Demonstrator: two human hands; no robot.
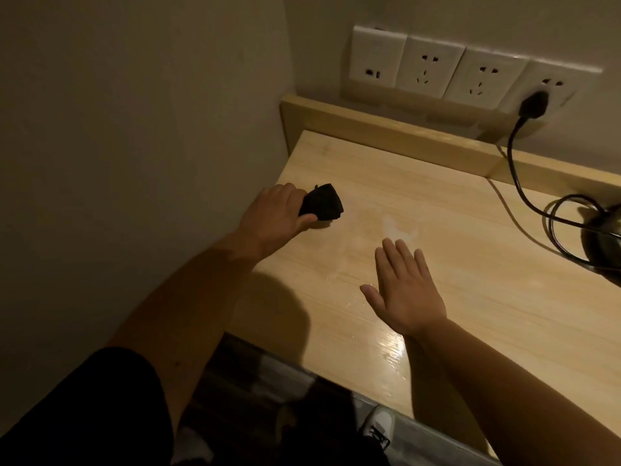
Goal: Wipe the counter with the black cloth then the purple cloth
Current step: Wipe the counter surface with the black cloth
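Observation:
The counter (470,264) is a light wooden top with a raised back ledge. My left hand (275,216) grips a bunched black cloth (324,201) near the counter's left edge, and the cloth touches the wood. My right hand (406,287) lies flat on the middle of the counter, fingers together and pointing away, holding nothing. A wet sheen shows on the wood beside and below that hand. No purple cloth is in view.
A row of white wall sockets (433,65) sits above the ledge. A black plug (534,104) in the rightmost one trails a cable (524,190) to a dark appliance base (605,237) at the right edge. A wall closes the left side.

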